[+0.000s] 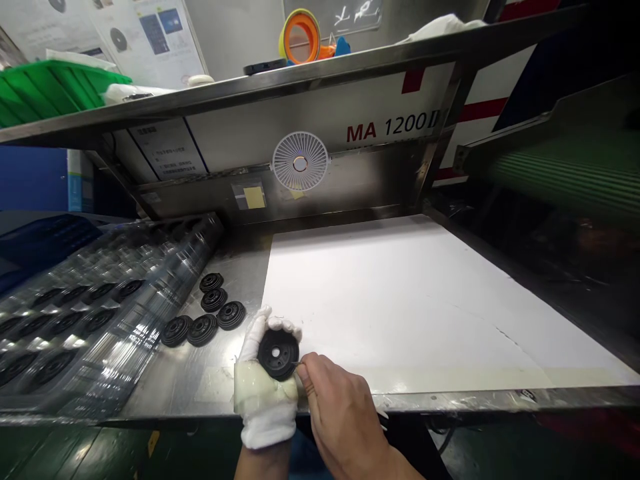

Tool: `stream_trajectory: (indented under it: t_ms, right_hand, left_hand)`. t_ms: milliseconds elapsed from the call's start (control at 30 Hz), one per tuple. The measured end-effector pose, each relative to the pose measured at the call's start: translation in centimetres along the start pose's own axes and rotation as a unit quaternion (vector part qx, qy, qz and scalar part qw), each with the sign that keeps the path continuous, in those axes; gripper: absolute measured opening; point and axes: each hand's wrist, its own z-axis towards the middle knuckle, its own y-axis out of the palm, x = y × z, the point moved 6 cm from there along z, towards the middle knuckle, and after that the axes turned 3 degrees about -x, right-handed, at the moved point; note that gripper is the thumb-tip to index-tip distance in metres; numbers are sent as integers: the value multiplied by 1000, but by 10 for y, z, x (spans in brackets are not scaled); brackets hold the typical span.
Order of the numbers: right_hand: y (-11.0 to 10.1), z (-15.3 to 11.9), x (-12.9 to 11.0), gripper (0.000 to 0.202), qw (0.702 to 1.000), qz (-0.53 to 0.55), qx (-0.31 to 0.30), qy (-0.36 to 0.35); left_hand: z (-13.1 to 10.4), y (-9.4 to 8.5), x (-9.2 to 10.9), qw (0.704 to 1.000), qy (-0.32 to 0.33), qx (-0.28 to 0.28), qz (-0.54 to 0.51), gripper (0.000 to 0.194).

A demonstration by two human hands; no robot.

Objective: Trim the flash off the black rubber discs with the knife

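Observation:
My left hand [260, 390], in a white glove with a pale band around the palm, grips a round black grooved wheel [286, 353] with a hole in its centre. My bare right hand [343, 407] is closed in a pinch at the wheel's right edge. Between its thumb and finger pokes a thin tip [298, 363]; most of that thing is hidden, so its kind cannot be told. Several similar black wheels [203, 330] lie on the metal bench just left of my gloved hand.
Stacked clear plastic trays [150, 327] with black wheels in their pockets stand at the left. A white sheet [400, 300] covers the bench's right part. Behind are a small round fan [300, 161] and a raised shelf [320, 75] bearing a green bin [55, 90] and tape rolls [301, 37].

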Motion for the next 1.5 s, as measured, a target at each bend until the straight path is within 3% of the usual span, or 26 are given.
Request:
stream_trajectory:
  t_ms: [100, 200, 333, 467, 633, 800, 967, 1100, 1233, 1367, 1500]
  right_hand:
    - [5, -2, -6, 25, 1000, -10, 4, -13]
    - [4, -2, -8, 26, 999, -15, 11, -29]
    - [-5, 0, -2, 26, 999, 8, 14, -34]
    - [-9, 1, 6, 27, 1000, 1, 14, -3]
    - [2, -4, -1, 26, 1000, -2, 20, -11]
    - [7, -7, -7, 25, 999, -18, 24, -37]
    - [-3, -4, 2, 26, 1000, 7, 14, -22]
    - [-7, -3, 5, 27, 1000, -2, 27, 0]
    - [1, -7, -3, 26, 999, -9, 37, -24]
    - [5, -8, -7, 25, 999, -12, 32, -42]
    - [-3, -4, -1, 25, 999, 18, 19, -34]
  left_hand:
    - [0, -1, 2, 999, 33, 7, -5, 10]
    - [-4, -4, 8, 997, 67, -7, 43, 27]
    - [-9, -4, 3, 994, -41, -54, 81, 43]
    - [-7, -4, 5, 997, -24, -55, 54, 29]
    - [1, -6, 1, 999, 27, -6, 39, 13]
    - [-2, -8, 7, 996, 58, -3, 69, 30]
    - [-7, -7, 3, 993, -40, -55, 94, 41]
    - [-3, -7, 4, 997, -1, -36, 73, 26]
    - [1, -7, 1, 997, 27, -1, 67, 16]
    - [-2, -6, 8, 995, 66, -6, 81, 27]
    - [-6, -5, 3, 994, -30, -50, 95, 41]
